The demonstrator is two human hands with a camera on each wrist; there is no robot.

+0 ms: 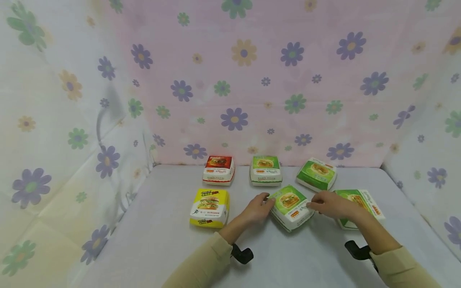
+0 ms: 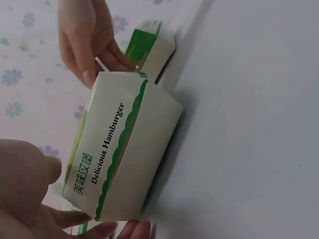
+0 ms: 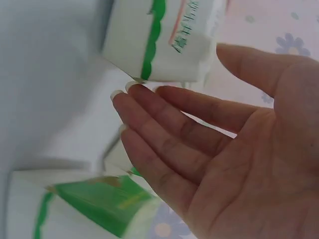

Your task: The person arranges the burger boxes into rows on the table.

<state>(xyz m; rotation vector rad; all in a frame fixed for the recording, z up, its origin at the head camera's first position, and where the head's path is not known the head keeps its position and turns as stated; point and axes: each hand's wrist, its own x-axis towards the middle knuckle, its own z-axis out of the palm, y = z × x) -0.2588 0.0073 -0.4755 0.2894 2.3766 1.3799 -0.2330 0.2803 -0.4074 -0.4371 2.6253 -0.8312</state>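
Between the two hands a green and white hamburger box (image 1: 289,203) sits askew on the table; its "Delicious Hamburger" side (image 2: 117,144) faces the left wrist camera. My left hand (image 1: 257,209) is at its left side, fingers (image 2: 103,230) extended along the box's end and thumb by the lid edge. From the other side my right hand (image 1: 329,205) reaches over, its fingers (image 3: 164,132) nearly straight and their tips right at the box's corner. In the head view the right hand partly covers another green hamburger box (image 1: 364,204).
At the back stand a red hamburger box (image 1: 218,170), a green box (image 1: 266,171) and an angled green box (image 1: 317,174). A yellow hamburger box (image 1: 210,208) is left of my left hand. Flowered cloth (image 1: 252,100) hangs behind the white table (image 1: 151,248).
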